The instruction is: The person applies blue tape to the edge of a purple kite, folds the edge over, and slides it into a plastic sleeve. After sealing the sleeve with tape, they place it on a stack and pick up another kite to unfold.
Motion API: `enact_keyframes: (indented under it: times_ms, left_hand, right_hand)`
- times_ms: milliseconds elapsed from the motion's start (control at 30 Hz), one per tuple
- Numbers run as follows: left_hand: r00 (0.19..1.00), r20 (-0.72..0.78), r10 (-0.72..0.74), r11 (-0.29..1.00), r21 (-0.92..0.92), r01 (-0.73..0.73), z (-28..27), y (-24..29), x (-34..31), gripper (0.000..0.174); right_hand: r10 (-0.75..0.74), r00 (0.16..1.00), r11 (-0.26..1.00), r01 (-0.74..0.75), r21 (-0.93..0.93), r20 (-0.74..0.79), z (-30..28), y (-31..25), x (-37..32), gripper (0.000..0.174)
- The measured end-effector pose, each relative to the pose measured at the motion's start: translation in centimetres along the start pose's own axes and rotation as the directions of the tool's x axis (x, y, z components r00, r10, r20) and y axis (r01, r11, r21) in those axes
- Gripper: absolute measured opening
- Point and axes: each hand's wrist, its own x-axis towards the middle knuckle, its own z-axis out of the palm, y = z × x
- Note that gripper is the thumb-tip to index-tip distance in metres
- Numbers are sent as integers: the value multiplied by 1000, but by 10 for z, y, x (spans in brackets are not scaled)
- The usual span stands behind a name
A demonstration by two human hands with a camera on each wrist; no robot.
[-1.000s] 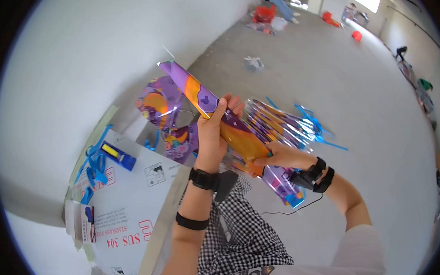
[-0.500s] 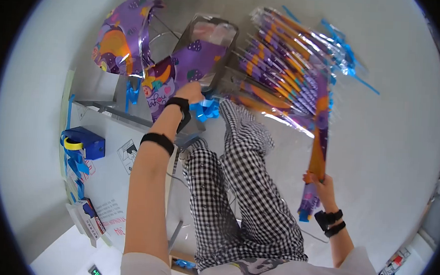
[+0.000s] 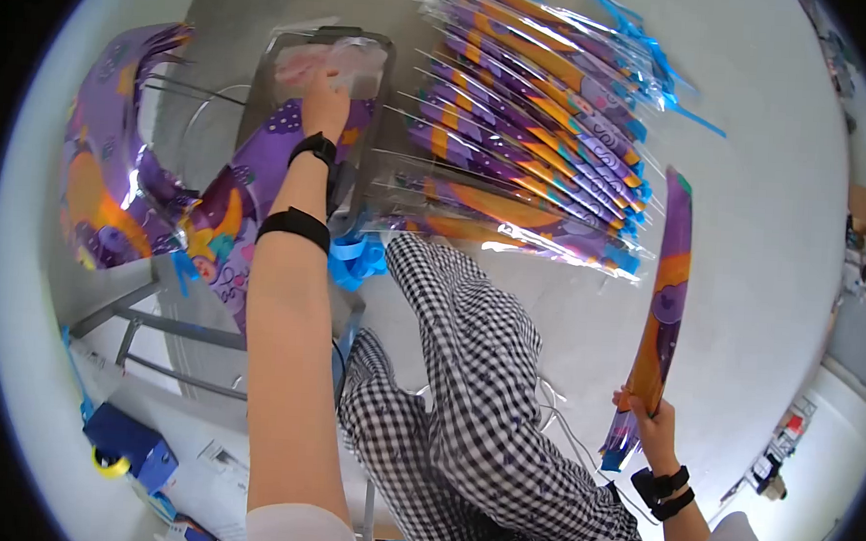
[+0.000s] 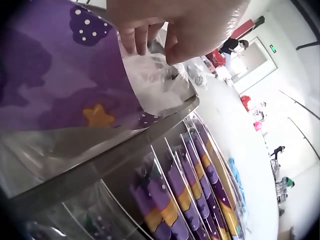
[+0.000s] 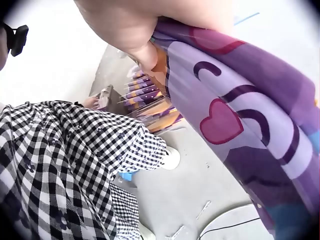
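Note:
My right hand grips the lower end of a long folded purple and orange foil balloon, held out to the right above the floor. In the right wrist view the thumb presses on this balloon, which has a pink heart printed on it. My left hand reaches forward onto a stack of clear plastic bags in a metal holder. In the left wrist view its fingers pinch the top clear bag, which lies over a purple foil sheet.
A fan of several bagged balloons with blue ribbons lies on the grey floor ahead. Loose purple foil balloons hang at the left. Blue ribbon bows sit by my checked trouser leg. A blue tape dispenser sits lower left.
The left hand let go of the folded balloon and reached forward to the clear bags. The right hand swung the balloon out to the right. The view tilted down.

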Motion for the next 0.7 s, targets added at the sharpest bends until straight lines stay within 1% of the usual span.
enact_keyframes:
  times_ms: [33, 67, 133, 167, 267, 300, 367, 400, 500, 600, 633, 700]
  left_hand:
    - [996, 67, -66, 996, -52, 70, 1, 7, 4, 32]
    - [982, 137, -130, 985, -91, 143, 9, 1, 5, 32]
    - [1000, -10, -12, 998, 69, 12, 29, -7, 6, 31]
    - [995, -79, 56, 987, 156, -43, 37, -12, 6, 31]
    - [983, -55, -173, 953, 244, 181, 56, -25, 10, 28]
    - [981, -42, -188, 952, 238, 192, 56, -21, 6, 27]
    - [978, -17, -209, 947, 247, 207, 50, -17, 1, 25]
    - [989, -24, -149, 949, 278, 150, 47, -14, -1, 22]
    - [980, 68, -184, 944, 290, 157, 34, -10, -1, 21]
    - [997, 71, 20, 929, 366, -45, 21, -18, 2, 21]
    - [995, 32, 92, 917, 386, -98, 16, -19, 5, 21]
    - [971, -40, 237, 879, 435, -197, -4, -6, 6, 22]
  right_hand:
    - [31, 999, 1000, -31, 2, -27, 1, -4, -2, 30]
    - [64, 997, 998, -63, 7, -47, 3, -7, -4, 30]
    - [101, 992, 995, -99, 28, -75, 6, -16, -6, 30]
    - [117, 989, 993, -114, 38, -87, 8, -18, -6, 30]
    - [115, 988, 993, -111, 36, -100, 15, -15, -6, 30]
    - [122, 988, 992, -118, 43, -97, 17, -14, -8, 30]
    - [123, 988, 992, -124, -7, -91, 20, -16, -8, 30]
    - [116, 990, 993, -118, -18, -83, 21, -14, -7, 30]
    - [101, 993, 994, -103, -24, -61, 21, -11, -3, 29]
    - [73, 996, 997, -74, -18, -41, 21, -10, -4, 29]
    - [59, 998, 998, -60, -17, -36, 20, -11, -4, 29]
    - [32, 999, 999, -32, -8, -25, 16, -10, -8, 28]
